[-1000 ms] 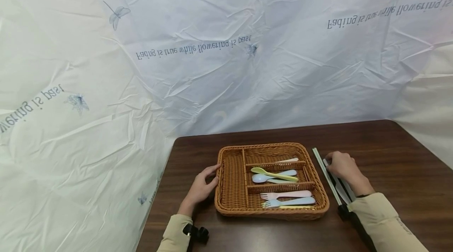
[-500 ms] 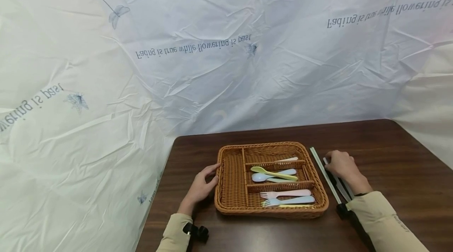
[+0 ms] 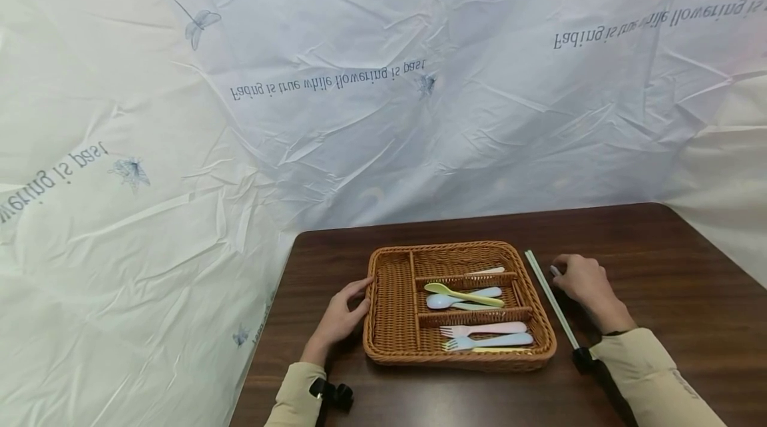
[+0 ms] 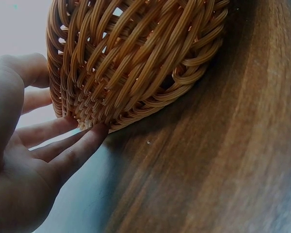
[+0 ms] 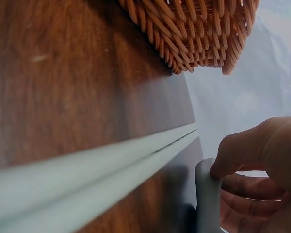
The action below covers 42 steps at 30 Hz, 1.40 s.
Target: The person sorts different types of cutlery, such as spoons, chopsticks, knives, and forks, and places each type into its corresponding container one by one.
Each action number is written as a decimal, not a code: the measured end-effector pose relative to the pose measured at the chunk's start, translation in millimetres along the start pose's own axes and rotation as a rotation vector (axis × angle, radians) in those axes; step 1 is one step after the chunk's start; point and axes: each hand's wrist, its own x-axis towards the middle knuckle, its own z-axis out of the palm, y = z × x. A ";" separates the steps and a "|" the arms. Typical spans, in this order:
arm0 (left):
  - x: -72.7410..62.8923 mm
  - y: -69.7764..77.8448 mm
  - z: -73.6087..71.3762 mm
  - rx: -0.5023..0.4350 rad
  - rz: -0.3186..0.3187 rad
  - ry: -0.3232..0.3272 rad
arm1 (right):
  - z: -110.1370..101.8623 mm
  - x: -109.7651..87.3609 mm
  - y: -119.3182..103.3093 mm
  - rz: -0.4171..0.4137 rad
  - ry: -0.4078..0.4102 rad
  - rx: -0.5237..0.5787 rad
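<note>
A brown wicker cutlery basket [image 3: 392,360] sits on the dark wooden table. My left hand [image 3: 341,317] rests against its left side; in the left wrist view fairly straight fingers [image 4: 82,150] touch the weave. To the right of the basket, my right hand [image 3: 584,284] pinches the pale grey handle of a knife [image 5: 208,194] between thumb and fingers. The rest of the knife is hidden by the hand and sleeve in the head view. A pair of pale green chopsticks [image 3: 551,300] lies between basket and right hand.
Inside the basket, a yellow spoon [image 3: 442,289] lies over other spoons in the middle compartment. A pink fork [image 3: 497,328] and a light blue fork [image 3: 503,340] share the front one. A white utensil [image 3: 494,271] lies at the back. White printed cloth [image 3: 359,147] hangs behind the table.
The knife's long pale blade showed under my right hand earlier and is now out of sight in the head view. The chopsticks shifted slightly left. My left hand stayed on the basket.
</note>
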 end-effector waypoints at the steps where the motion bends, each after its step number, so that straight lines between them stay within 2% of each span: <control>1: 0.1 0.1 -0.2 0.002 0.001 -0.001 | -0.5 0.0 0.1 -0.005 0.003 0.001; 18: -1.2 -4.2 2.3 -0.014 0.015 0.022 | -13.2 2.6 -12.0 -0.064 0.047 0.034; 26: -0.7 -4.5 2.4 -0.011 0.026 0.031 | -23.1 2.2 -21.8 -0.126 0.094 0.049; 42: -0.9 -0.7 0.9 -0.016 0.008 0.016 | -35.8 4.2 -42.9 -0.125 0.102 0.049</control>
